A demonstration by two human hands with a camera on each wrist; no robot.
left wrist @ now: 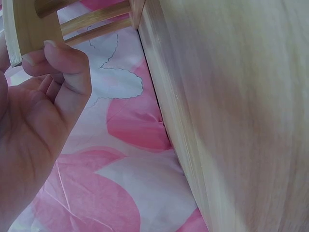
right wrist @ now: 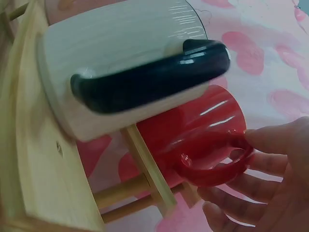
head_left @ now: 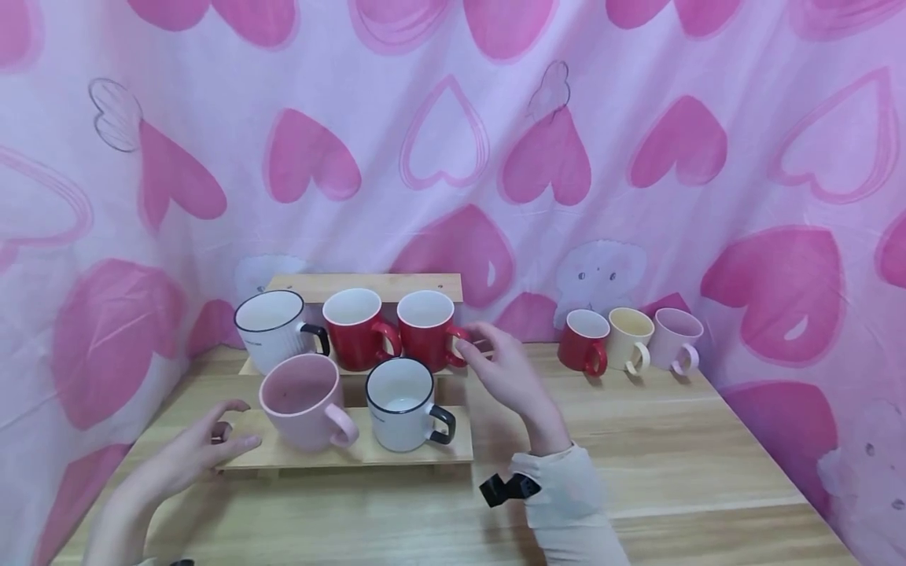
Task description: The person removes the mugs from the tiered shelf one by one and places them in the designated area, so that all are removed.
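A two-tier wooden rack (head_left: 248,440) holds several mugs. My left hand (head_left: 184,456) grips the left end of its lower shelf board (left wrist: 34,31), fingertips against the wood. At the upper tier's right end is a red mug (head_left: 420,342), whose handle (right wrist: 212,175) my right hand (head_left: 504,373) pinches, thumb on the handle and fingers behind it. Left of it stand another red mug (head_left: 351,339) and a white mug with black rim and handle (head_left: 267,338). On the lower tier are a pink mug (head_left: 300,417) and a second black-rimmed white mug (head_left: 399,420).
To the right, near the back of the wooden table (head_left: 658,464), a small red mug (head_left: 582,340), a cream mug (head_left: 626,339) and a small pink mug (head_left: 668,339) stand in a row. A pink heart-patterned curtain (head_left: 439,228) hangs behind and along the sides.
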